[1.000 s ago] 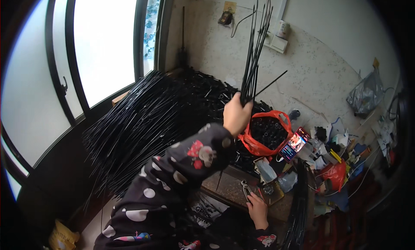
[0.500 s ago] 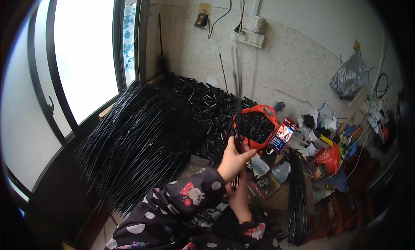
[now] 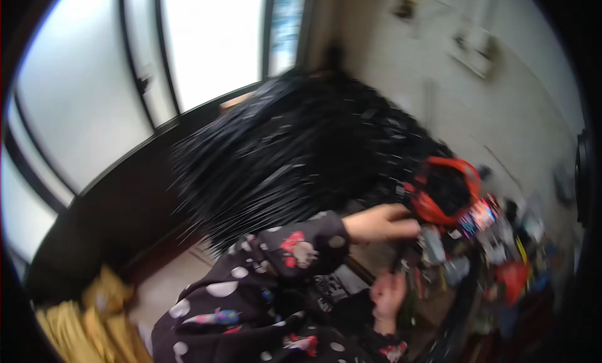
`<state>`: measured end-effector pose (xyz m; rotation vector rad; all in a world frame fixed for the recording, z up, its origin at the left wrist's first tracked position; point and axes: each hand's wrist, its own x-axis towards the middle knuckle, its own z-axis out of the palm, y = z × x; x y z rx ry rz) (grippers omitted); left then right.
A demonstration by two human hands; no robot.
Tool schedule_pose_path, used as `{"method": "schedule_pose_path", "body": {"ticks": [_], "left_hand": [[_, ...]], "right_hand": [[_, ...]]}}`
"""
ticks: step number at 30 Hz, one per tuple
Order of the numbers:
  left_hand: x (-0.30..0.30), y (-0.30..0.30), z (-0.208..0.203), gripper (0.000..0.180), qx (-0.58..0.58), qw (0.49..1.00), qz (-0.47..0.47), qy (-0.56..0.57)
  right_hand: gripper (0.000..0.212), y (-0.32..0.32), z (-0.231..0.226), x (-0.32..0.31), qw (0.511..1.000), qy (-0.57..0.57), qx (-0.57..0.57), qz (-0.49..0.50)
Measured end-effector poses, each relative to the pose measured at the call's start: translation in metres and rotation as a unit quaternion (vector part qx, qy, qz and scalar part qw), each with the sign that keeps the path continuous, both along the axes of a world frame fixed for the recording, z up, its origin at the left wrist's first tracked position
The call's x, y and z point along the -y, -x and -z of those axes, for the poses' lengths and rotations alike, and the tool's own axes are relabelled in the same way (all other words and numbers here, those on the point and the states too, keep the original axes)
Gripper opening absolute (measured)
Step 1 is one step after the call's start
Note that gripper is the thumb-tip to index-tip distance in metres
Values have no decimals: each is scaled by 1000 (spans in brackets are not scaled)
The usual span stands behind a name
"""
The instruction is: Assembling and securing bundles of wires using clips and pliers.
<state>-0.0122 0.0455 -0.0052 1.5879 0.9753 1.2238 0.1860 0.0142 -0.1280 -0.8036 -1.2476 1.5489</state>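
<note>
My left hand (image 3: 381, 224) reaches in from the left in a dark polka-dot sleeve, level with the red plastic bag (image 3: 427, 207). Its thumb and fingers point right, but motion smears them and hides whether they grip anything. Lower down, my right hand (image 3: 389, 295) has its fingers curled closed around what look like thin black rods, which show as a dark blurred streak above it. Left of my hands lies a large heap of long black rods (image 3: 251, 156), their ends fanned toward the near left. The open red bag contains small black parts.
Behind the bag is a pile of short black pieces (image 3: 392, 121) against the wall. A lit phone (image 3: 480, 217) stands right of the bag, among table clutter and a second red bag (image 3: 512, 280). Windows (image 3: 213, 43) line the left; yellow cloth (image 3: 103, 316) lies at lower left.
My view has swung left, so everything sits further right and is blurred. My hands have moved apart; the rods that stood upright from my left hand no longer show clearly.
</note>
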Motion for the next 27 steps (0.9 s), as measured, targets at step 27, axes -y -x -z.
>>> {"method": "schedule_pose_path", "body": {"ticks": [27], "left_hand": [[246,249,173,75,299,699,-647,-59]], "right_hand": [[26,31,8,-87,986,-127,19,109]]}}
